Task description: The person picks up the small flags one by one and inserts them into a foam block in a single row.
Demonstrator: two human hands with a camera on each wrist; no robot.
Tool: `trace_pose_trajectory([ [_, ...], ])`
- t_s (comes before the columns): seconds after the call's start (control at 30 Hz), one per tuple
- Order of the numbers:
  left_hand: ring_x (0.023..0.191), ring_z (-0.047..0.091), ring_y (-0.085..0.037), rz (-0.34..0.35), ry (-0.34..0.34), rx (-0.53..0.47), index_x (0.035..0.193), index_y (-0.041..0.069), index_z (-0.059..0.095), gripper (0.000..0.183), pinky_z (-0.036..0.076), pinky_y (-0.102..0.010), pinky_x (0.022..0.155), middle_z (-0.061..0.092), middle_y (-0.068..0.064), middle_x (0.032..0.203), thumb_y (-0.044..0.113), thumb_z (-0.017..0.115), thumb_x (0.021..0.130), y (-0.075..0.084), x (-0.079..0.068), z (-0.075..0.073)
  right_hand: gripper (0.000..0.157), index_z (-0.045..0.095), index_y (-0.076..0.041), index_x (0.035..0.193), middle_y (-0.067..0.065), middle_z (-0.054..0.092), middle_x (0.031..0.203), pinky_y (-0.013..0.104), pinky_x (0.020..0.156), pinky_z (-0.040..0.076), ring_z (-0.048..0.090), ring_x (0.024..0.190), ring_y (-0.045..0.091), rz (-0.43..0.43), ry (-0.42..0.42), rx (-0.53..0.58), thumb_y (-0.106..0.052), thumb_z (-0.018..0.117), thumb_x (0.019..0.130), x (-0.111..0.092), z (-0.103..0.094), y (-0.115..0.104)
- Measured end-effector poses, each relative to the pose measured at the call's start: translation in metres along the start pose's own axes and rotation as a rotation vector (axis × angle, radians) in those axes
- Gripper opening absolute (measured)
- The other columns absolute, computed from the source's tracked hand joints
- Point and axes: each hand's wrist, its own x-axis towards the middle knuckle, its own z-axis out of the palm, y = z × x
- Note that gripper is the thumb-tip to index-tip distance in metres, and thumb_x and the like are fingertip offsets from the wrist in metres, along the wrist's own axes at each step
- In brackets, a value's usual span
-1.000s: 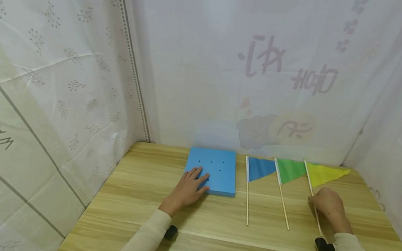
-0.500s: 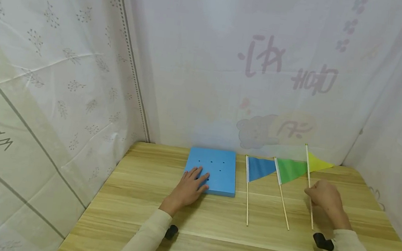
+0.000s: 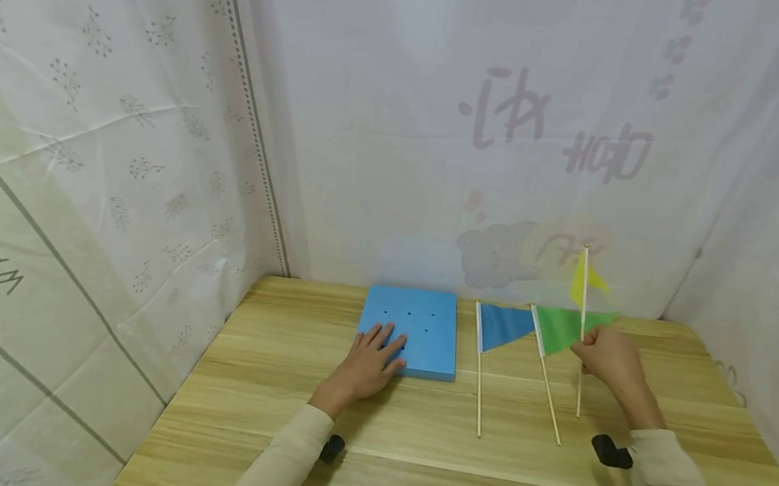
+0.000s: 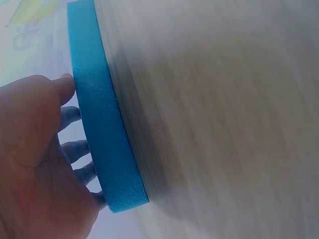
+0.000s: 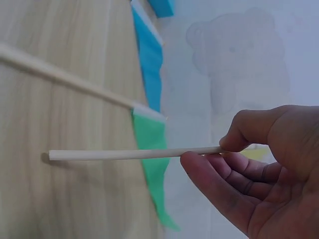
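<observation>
My right hand (image 3: 610,358) pinches the wooden stick of a small yellow pennant flag (image 3: 579,284) between thumb and fingers. The flag stands nearly upright, and the stick's lower end (image 5: 56,155) is close over the tabletop in the right wrist view. Spread fingers of my left hand (image 3: 363,365) rest on top of a thick blue foam block (image 3: 430,353) with several small dark holes. In the left wrist view the block's side (image 4: 102,114) shows beside that hand. A green pennant flag (image 3: 557,328) lies on the table, partly behind the yellow flag's stick.
A blue pennant flag (image 3: 501,327) lies between the block and the green flag, its stick toward me. All rest on a wooden table (image 3: 404,480). Patterned curtains (image 3: 371,152) hang behind and at both sides. A black wrist camera (image 3: 612,452) sits by the right sleeve.
My right hand has lifted the yellow flag from lying on the table to nearly upright and moved it left, toward the green flag. The left hand and block stay in place.
</observation>
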Motion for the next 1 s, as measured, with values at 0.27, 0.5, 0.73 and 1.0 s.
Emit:
trace_pose_trajectory([
  [0.27, 0.162, 0.023, -0.047, -0.022, -0.034, 0.031, 0.167, 0.013, 0.039, 0.058, 0.022, -0.070, 0.129, 0.028, -0.018, 0.175, 0.038, 0.046, 0.116, 0.002, 0.001, 0.000, 0.017, 0.058, 0.000, 0.097, 0.018, 0.073, 0.090, 0.033, 0.056, 0.047, 0.074, 0.068, 0.020, -0.069, 0.056, 0.054, -0.017, 0.055, 0.097, 0.010, 0.005, -0.036],
  [0.5, 0.165, 0.018, -0.044, -0.026, -0.046, 0.017, 0.169, 0.016, 0.034, 0.060, 0.018, -0.069, 0.130, 0.022, -0.015, 0.178, 0.043, 0.042, 0.116, -0.002, 0.005, 0.006, 0.014, 0.057, -0.003, 0.095, 0.015, 0.073, 0.083, 0.032, 0.055, 0.046, 0.070, 0.065, 0.019, -0.131, 0.095, 0.069, -0.016, 0.059, 0.101, 0.022, 0.009, -0.069],
  [0.73, 0.164, 0.019, -0.047, -0.027, -0.064, 0.005, 0.168, 0.012, 0.036, 0.059, 0.018, -0.070, 0.130, 0.024, -0.018, 0.177, 0.038, 0.046, 0.116, 0.003, 0.003, -0.002, 0.011, 0.058, -0.004, 0.095, 0.012, 0.069, 0.082, 0.031, 0.058, 0.046, 0.067, 0.064, 0.021, -0.177, 0.104, 0.084, -0.015, 0.059, 0.099, 0.032, 0.019, -0.100],
  [1.0, 0.164, 0.020, -0.046, -0.035, -0.064, -0.019, 0.167, 0.011, 0.038, 0.058, 0.018, -0.069, 0.130, 0.025, -0.018, 0.176, 0.038, 0.046, 0.116, 0.006, 0.001, -0.007, 0.010, 0.059, -0.005, 0.094, 0.012, 0.070, 0.084, 0.033, 0.064, 0.049, 0.069, 0.068, 0.022, -0.215, 0.105, 0.128, -0.014, 0.060, 0.098, 0.042, 0.033, -0.134],
])
